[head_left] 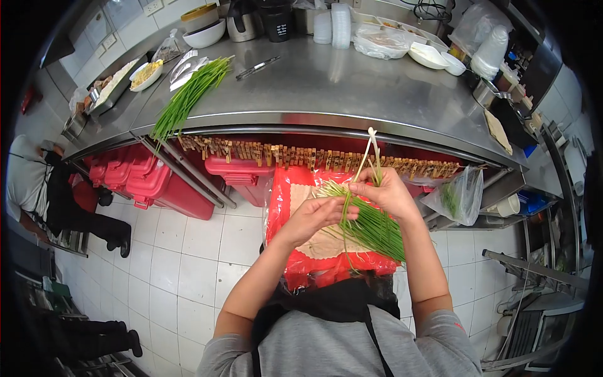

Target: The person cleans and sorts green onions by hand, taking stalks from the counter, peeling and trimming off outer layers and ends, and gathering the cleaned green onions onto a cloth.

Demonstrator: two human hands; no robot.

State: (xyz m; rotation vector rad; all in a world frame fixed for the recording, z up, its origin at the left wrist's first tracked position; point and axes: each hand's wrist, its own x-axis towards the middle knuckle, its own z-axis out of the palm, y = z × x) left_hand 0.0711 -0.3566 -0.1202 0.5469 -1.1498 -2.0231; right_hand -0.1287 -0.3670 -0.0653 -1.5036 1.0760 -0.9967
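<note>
Several thin spring onions (362, 164) are pinched between the thumb and fingers of my right hand (384, 193), their white ends pointing up. My left hand (316, 218), fingers bent together, grips the green leaves of the same stalks lower down. Beneath both hands a thick bunch of spring onions (377, 229) lies on a tan scalloped sheet (308, 250) over red plastic (276, 213), pale ends to the left and green ends to the right.
A steel counter (301, 81) runs in front of me, carrying another green bunch (195, 91) and a pen (257, 68). Wooden clothespins (301, 157) line its underside. Red bins (166, 188) stand below. A person (56, 195) is at the left. A plastic bag (461, 198) hangs at right.
</note>
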